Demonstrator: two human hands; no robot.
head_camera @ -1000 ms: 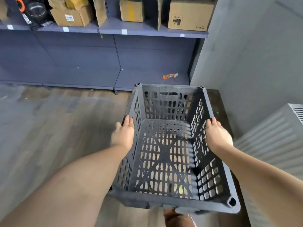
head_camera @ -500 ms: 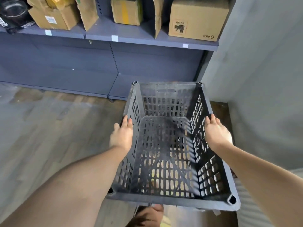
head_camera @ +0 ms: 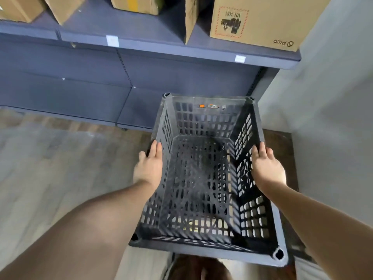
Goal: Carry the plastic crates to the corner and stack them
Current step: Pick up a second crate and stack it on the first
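A dark grey slotted plastic crate point(head_camera: 201, 190) hangs in front of me, open side up and empty inside. My left hand point(head_camera: 149, 168) grips its left rim, fingers over the edge. My right hand point(head_camera: 266, 168) grips the right rim the same way. The crate's far end reaches over the dark floor of the room's corner point(head_camera: 280, 142), between the shelf unit and the grey wall. Something small and orange shows through the crate's far wall slots; I cannot tell what it is.
A blue-grey metal shelf unit point(head_camera: 141, 57) runs along the back, with several cardboard boxes point(head_camera: 256, 21) on its shelf. A light grey wall point(head_camera: 333, 118) closes the right side. Wood-pattern floor point(head_camera: 50, 168) spreads to the left. My foot point(head_camera: 201, 269) shows below the crate.
I have walked closer to the shelf and corner with the crate in both hands. The shelf and boxes loom larger, and the ribbed white object at the right has left the view.
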